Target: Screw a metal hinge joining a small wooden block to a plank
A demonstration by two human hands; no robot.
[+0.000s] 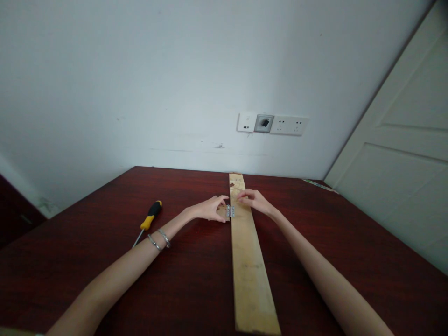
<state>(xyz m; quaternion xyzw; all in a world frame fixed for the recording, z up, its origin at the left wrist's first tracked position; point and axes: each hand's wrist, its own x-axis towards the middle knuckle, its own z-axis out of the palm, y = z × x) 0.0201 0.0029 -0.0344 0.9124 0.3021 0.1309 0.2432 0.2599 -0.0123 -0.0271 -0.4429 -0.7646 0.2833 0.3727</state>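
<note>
A long pale wooden board (249, 266) lies lengthwise on the dark red table. At its left edge sits a small metal hinge (230, 211), with one leaf on the board and the other on a small wooden block (222, 213). My left hand (210, 208) grips that block from the left, thumb on the near side and fingers on the far side. Just over the board, near the hinge, my right hand (257, 200) has its thumb and fingertips brought together; whether something small is between them cannot be seen.
A yellow and black screwdriver (151, 215) lies left of my left forearm, its shaft tip hidden behind the arm. The dark red table (196, 289) meets a white wall with sockets (289, 125). A thin strip (320, 185) lies at the far right edge, near a white door (402, 135).
</note>
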